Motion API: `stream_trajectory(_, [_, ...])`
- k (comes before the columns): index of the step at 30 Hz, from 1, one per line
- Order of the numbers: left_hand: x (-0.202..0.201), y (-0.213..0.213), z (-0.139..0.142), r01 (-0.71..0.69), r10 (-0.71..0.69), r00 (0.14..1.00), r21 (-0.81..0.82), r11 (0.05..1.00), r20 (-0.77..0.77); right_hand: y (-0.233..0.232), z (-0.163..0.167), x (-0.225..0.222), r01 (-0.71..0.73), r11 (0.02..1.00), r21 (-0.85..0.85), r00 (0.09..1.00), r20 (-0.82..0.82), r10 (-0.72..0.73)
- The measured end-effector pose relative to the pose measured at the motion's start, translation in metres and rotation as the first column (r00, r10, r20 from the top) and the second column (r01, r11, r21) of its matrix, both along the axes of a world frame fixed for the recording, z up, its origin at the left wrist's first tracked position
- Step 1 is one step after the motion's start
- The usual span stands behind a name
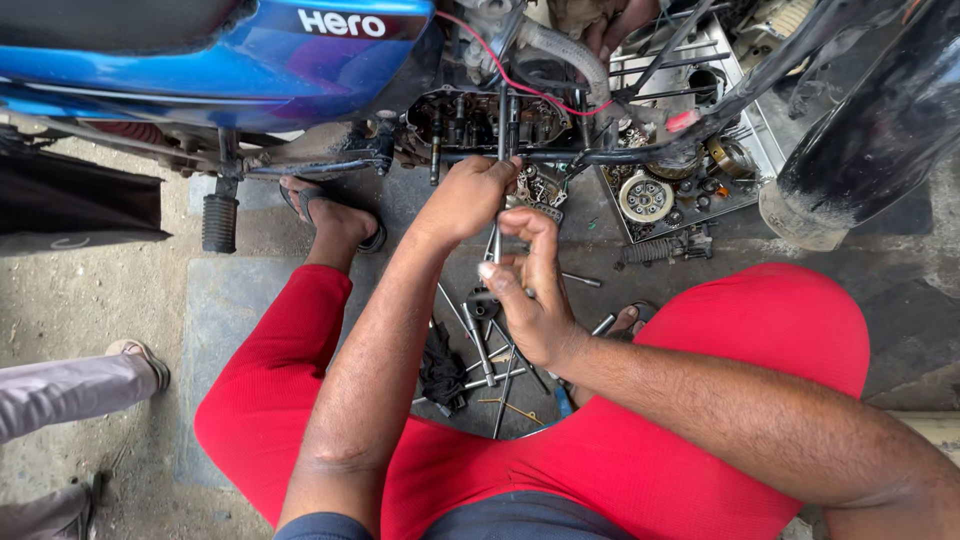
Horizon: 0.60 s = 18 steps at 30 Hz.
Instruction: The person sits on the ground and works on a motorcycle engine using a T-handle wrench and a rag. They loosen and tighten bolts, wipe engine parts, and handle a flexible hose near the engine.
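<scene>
I squat in red trousers beside a blue motorcycle [200, 60] with its engine [480, 115] opened up. My left hand [465, 195] reaches forward and grips the upper end of a long metal tool [499, 120] that goes into the engine. My right hand [530, 290] is closed on the lower part of the same tool, thumb and fingers pinched around its handle. Both hands sit one above the other along the shaft. The tool's tip is hidden inside the engine.
Several spanners and sockets [490, 365] and a black rag [440, 370] lie on the ground between my feet. A metal tray [745, 190] with engine parts, including a clutch plate [646, 196], stands ahead right. Another person's leg and shoe [135, 365] are at left. A footpeg [219, 220] hangs down.
</scene>
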<state>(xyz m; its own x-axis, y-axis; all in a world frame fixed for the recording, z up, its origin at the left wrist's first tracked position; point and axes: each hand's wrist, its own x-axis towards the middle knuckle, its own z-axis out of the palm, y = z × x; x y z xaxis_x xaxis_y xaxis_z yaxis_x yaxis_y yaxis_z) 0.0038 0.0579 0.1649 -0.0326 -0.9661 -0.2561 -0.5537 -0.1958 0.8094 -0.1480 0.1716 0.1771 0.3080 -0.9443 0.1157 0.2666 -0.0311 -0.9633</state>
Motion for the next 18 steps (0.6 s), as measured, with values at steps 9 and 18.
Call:
stream_trajectory(9, [-0.009,0.008,0.030,-0.028,0.026,0.990,-0.008,1.000,-0.142,-0.004,-0.054,0.021,-0.229,0.915,0.331,0.964,-0.051,0.259])
stream_trajectory(18, [-0.011,0.147,0.070,0.121,-0.048,0.990,-0.630,0.767,0.131,-0.018,-0.079,0.028,-0.388,0.877,-0.285,0.921,-0.154,0.357])
